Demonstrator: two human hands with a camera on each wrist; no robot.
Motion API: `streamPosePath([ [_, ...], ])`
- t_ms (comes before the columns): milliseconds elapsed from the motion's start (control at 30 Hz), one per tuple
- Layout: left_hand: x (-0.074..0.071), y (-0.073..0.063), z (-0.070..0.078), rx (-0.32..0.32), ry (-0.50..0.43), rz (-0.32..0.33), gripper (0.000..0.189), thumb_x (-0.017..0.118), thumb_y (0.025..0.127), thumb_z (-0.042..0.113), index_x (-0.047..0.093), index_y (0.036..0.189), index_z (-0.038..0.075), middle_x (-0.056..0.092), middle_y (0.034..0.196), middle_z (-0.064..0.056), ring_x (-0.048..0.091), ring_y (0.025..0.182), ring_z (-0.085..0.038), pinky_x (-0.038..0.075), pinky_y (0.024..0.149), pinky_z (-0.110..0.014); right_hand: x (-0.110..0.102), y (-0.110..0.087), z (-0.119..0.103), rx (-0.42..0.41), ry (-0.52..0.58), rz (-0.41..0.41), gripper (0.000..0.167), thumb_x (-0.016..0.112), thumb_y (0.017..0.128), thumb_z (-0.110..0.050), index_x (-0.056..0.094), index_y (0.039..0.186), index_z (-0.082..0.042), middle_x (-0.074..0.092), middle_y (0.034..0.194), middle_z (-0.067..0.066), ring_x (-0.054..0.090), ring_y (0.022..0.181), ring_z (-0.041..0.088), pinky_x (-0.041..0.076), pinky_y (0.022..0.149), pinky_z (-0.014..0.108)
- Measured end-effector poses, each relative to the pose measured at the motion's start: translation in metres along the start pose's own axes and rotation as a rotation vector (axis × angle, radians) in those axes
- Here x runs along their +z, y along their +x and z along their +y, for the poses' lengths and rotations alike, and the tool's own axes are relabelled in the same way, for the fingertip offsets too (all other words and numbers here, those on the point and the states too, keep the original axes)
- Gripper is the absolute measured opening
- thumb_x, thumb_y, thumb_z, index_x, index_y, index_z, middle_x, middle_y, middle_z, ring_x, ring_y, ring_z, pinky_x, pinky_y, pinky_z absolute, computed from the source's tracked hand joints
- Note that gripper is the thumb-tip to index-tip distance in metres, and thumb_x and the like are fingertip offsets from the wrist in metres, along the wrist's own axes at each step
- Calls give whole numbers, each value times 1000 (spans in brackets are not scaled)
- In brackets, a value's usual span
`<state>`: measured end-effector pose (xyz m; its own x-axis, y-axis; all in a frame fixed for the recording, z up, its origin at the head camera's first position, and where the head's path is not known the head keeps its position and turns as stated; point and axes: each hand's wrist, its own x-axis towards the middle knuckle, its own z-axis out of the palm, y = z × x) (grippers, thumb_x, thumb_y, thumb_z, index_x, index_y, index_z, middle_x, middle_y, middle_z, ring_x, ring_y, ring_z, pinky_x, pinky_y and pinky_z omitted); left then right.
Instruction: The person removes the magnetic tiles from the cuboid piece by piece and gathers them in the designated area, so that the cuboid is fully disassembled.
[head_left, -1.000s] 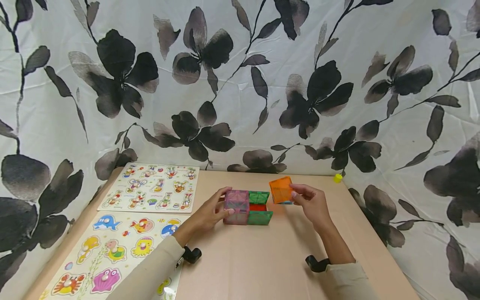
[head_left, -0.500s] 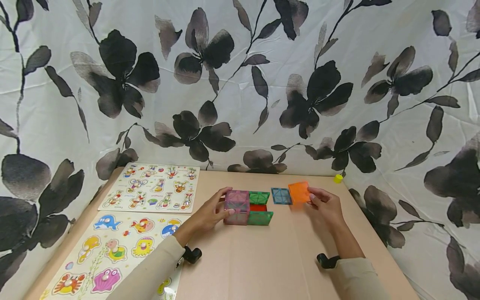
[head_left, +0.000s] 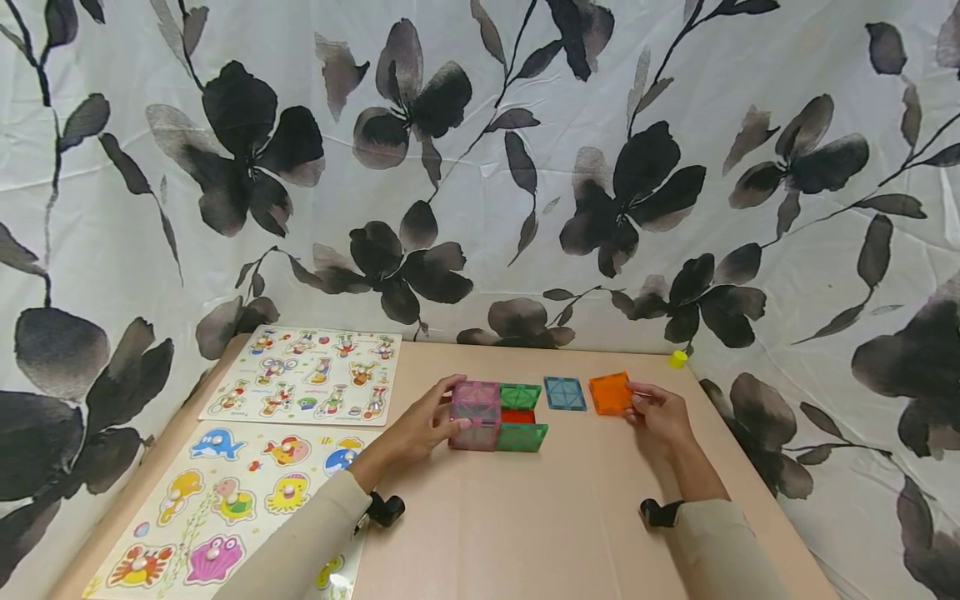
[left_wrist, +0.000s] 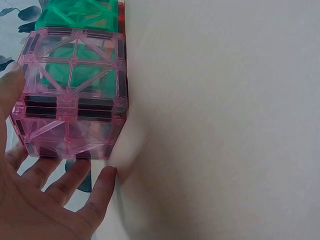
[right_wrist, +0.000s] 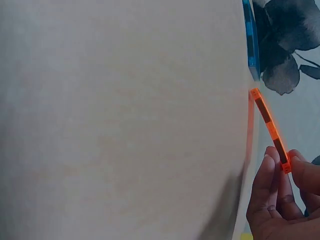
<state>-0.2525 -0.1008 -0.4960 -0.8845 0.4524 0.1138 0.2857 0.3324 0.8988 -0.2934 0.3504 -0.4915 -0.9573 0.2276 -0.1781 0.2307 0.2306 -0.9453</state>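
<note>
My left hand (head_left: 414, 423) holds the near-left end of a pink magnetic tile cube (head_left: 476, 402). In the left wrist view the thumb lies along one side of the pink cube (left_wrist: 72, 75), with the fingers at its end. Green magnetic tiles (head_left: 521, 437) join the cube on its right, with a red tile (head_left: 516, 415) between them. Farther right, my right hand (head_left: 663, 419) pinches an orange magnetic tile (head_left: 609, 393) by its edge. The right wrist view shows the orange tile (right_wrist: 270, 127) edge-on and tilted, one end close to the tabletop.
A blue magnetic tile (head_left: 565, 393) lies flat between the green tiles and the orange one. Two picture puzzle boards (head_left: 303, 375) cover the left of the table (head_left: 510, 525). A small yellow piece (head_left: 678, 359) sits at the back right corner, before a floral cloth (head_left: 525, 225).
My right hand has carried the orange tile to the right and down, uncovering the blue tile. The left hand stays at the pink cube.
</note>
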Motion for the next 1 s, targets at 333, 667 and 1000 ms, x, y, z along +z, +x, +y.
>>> streamPosePath([
  [333, 0, -1, 2, -29, -21, 0, 76, 72, 103, 19, 30, 165, 24, 39, 169, -11, 40, 157, -38, 37, 125, -63, 4, 7, 4, 46, -43, -8, 42, 55, 110, -4, 56, 151, -1, 67, 120, 18, 73, 85, 13, 64, 83, 24],
  [667, 0, 0, 3, -3, -26, -10, 76, 71, 103, 20, 29, 166, 21, 40, 168, -15, 41, 156, -40, 36, 125, -61, 9, -6, -5, -30, -291, 69, 38, 57, 110, -14, 62, 147, -8, 60, 147, 22, 70, 107, 31, 64, 85, 28],
  [1000, 0, 0, 2, 0, -19, -12, 76, 71, 103, 21, 28, 166, 21, 42, 166, -16, 43, 155, -40, 38, 124, -61, 41, -51, -29, -391, -432, 0, 33, 73, 103, -23, 72, 136, -19, 73, 135, 8, 67, 112, 28, 57, 82, 17],
])
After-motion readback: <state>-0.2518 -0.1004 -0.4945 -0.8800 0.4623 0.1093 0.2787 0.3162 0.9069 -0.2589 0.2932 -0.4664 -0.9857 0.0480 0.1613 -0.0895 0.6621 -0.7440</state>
